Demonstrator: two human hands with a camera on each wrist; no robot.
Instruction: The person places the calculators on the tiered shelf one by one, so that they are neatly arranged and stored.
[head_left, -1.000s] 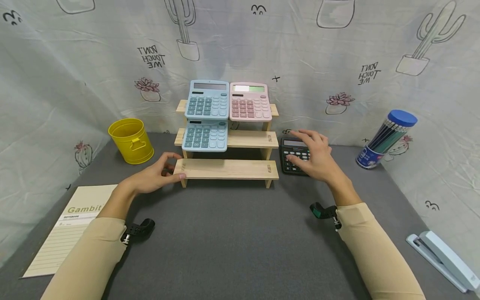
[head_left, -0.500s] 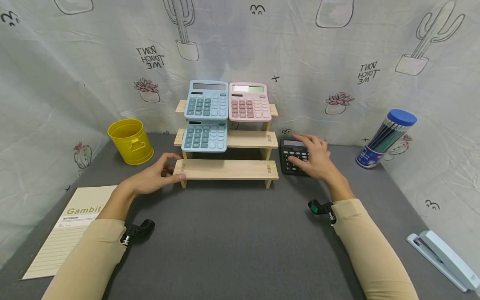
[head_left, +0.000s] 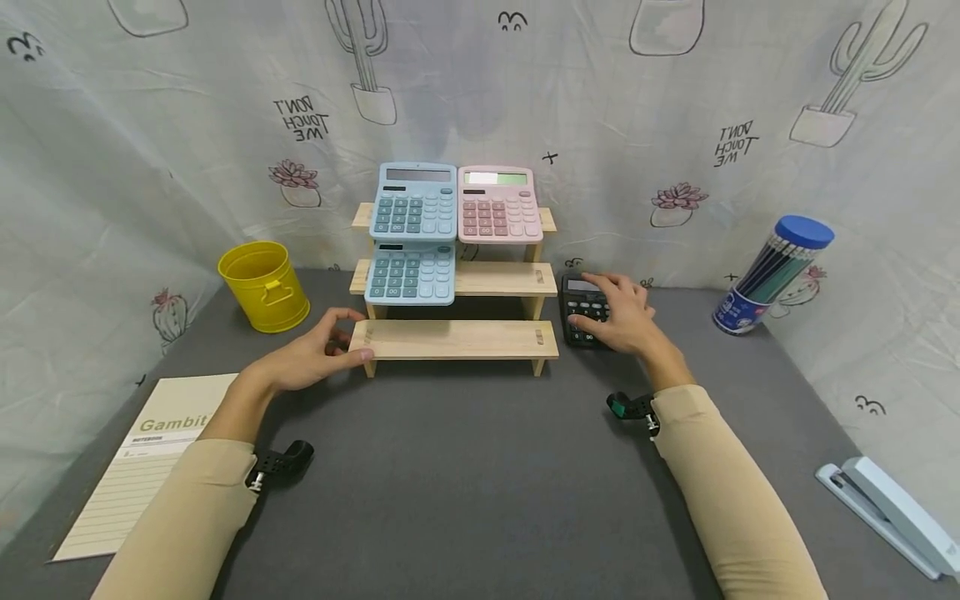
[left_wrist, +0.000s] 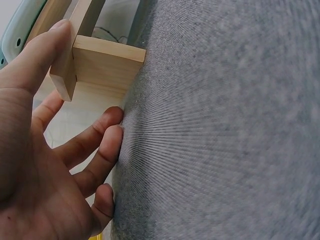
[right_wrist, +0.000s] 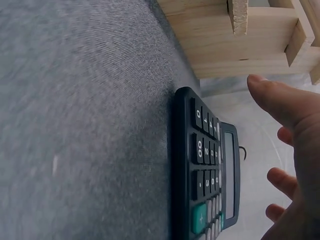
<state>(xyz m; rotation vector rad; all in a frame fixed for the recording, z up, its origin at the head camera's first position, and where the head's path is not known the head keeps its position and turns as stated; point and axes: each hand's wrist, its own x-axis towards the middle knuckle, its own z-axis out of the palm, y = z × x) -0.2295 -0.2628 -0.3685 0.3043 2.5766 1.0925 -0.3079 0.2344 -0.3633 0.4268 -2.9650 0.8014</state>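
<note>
A three-tier wooden shelf (head_left: 450,340) stands at the middle back of the table. My left hand (head_left: 315,354) pinches the left end of its lowest board; in the left wrist view the thumb (left_wrist: 55,37) lies against the board, with the other fingers low beside it. Over a black calculator (head_left: 573,317), right of the shelf, hovers my right hand (head_left: 621,315) with its thumb and fingers spread. The right wrist view shows that calculator (right_wrist: 202,165) lying on the table, keys up, a gap between it and the hand. Part of it is hidden from the head camera.
Two blue calculators (head_left: 414,200) and a pink calculator (head_left: 500,204) lean on the upper tiers. A yellow bucket (head_left: 264,287) and a notebook (head_left: 142,467) are at left. At right stand a tub of pencils (head_left: 772,275) and a stapler (head_left: 892,517).
My right hand has shifted slightly left and lower over the black calculator, its forearm swinging left too. The left hand keeps its place on the shelf.
</note>
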